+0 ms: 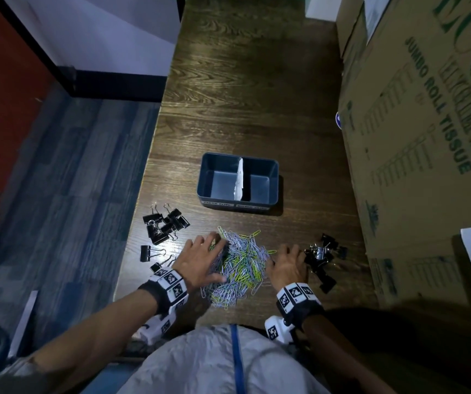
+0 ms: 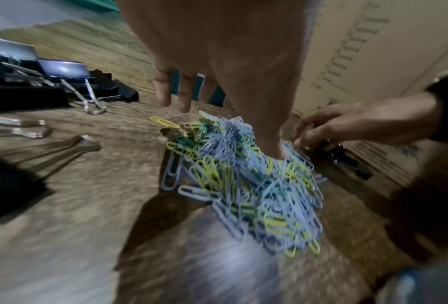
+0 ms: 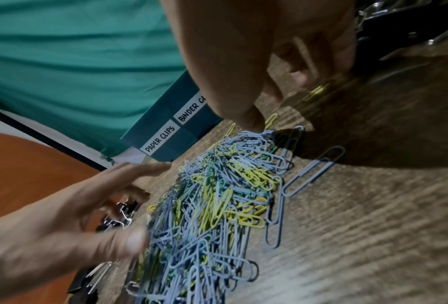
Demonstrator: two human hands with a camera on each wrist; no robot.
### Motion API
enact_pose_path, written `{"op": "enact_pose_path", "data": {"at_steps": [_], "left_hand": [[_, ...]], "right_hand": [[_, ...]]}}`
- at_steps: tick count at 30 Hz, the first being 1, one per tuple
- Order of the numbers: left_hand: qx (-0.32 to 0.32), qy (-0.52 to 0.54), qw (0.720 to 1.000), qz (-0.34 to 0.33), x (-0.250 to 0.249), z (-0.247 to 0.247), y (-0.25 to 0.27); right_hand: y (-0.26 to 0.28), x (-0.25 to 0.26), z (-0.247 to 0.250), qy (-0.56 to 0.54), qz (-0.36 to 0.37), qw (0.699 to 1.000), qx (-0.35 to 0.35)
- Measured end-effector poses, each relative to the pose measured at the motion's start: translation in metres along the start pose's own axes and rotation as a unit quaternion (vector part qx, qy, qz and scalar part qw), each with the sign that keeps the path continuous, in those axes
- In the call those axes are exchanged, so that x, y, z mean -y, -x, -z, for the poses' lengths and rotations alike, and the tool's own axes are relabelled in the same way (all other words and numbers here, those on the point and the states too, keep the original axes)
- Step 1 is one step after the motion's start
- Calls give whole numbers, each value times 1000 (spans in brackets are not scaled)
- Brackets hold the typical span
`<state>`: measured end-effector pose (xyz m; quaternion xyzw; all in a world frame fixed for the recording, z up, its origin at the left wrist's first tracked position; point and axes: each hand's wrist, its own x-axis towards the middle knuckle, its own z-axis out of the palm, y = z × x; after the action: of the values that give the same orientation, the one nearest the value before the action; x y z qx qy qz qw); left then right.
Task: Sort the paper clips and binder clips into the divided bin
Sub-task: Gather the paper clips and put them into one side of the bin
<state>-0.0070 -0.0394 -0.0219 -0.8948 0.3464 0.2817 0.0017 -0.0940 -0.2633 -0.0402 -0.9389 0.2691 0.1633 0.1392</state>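
A heap of blue, yellow and green paper clips [image 1: 241,264] lies on the wooden table in front of me. My left hand [image 1: 205,254] rests on its left side with fingers spread and straight, its thumb [image 2: 272,148] pressing into the heap. My right hand [image 1: 286,263] sits at the heap's right edge, fingers loosely bent; its thumb [image 3: 251,121] touches the clips and nothing shows in its grasp. Black binder clips lie in a left group [image 1: 164,226] and a right group [image 1: 322,257]. Beyond stands the dark blue bin [image 1: 201,177], empty, with a white divider [image 1: 239,180].
The bin's front [image 3: 165,131] is labelled PAPER CLIPS on the left half and BINDER on the right. A large cardboard box [image 1: 416,137] walls off the table's right side. The table's left edge [image 1: 140,200] drops to the floor close to the left binder clips.
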Motion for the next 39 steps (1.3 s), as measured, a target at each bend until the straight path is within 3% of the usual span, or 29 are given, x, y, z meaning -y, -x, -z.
{"op": "enact_pose_path", "data": {"at_steps": [2,6,14,17,19,21,24,26,33,37,39], "left_hand": [[35,-27,999,-15,1,-7,6],[67,5,998,11,-9,-15,0],[-8,105,994,10,-18,-11,-6],[-40,99,994,6,-11,-11,6],[-53,71,996,-34,-5,-12,18],[-24,44,996,-69,1,-16,29],[61,16,996,-70,4,-22,35],[98,25,993,-63,1,-25,34],[48,140,988,-53,-14,-35,16],[7,174,980,-98,-13,-38,18],[-1,135,983,-127,-17,-33,24]], "right_hand": [[1,1,-2,7,-25,999,19],[1,10,-11,-20,2,999,25],[-1,21,-8,-117,76,988,59],[0,7,3,-123,63,989,42],[2,-2,15,-117,47,989,74],[4,-10,24,-75,73,985,139],[10,-10,24,-3,128,963,238],[15,-4,15,22,129,954,268],[25,15,-12,-61,177,968,166],[23,15,-13,-101,182,971,117],[18,11,-9,-116,162,977,72]]}}
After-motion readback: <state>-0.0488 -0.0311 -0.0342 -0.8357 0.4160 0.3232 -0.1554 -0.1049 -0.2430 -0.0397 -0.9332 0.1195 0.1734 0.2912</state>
